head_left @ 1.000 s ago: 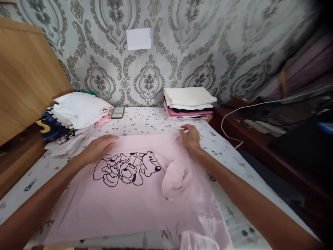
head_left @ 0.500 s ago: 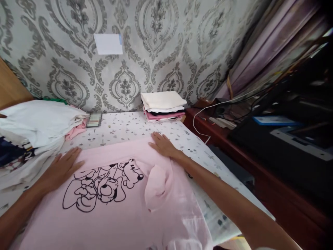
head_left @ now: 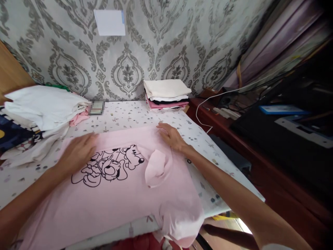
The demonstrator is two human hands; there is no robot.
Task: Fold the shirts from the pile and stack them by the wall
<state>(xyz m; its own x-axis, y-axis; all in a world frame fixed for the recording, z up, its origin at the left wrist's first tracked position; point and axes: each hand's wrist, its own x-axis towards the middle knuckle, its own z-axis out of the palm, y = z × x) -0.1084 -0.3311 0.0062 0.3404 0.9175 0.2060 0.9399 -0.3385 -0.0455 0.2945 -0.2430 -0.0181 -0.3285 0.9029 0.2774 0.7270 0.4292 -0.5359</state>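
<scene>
A pink T-shirt (head_left: 125,198) with a black-line cartoon print lies spread on the patterned white sheet, its far edge folded over. One sleeve is bunched on top at the right; the near hem hangs by the bed's edge. My left hand (head_left: 80,149) rests on the shirt's far left part, over one end of the print, fingers together and slightly bent, a little blurred. At the far right corner is my right hand (head_left: 173,137), its fingers loosely curved on the cloth. Neither hand visibly grips the fabric.
A neat stack of folded clothes (head_left: 168,93) stands against the wall. On the left lies a loose heap of clothes (head_left: 49,107), beside a small blurred-out item (head_left: 96,107). A dark red desk (head_left: 260,180) with a white cable (head_left: 197,111) runs along the right.
My left hand has slid right across the shirt onto the print. The fingers of my right hand have curved more. The view has tilted down; the shirt seems to lie as before.
</scene>
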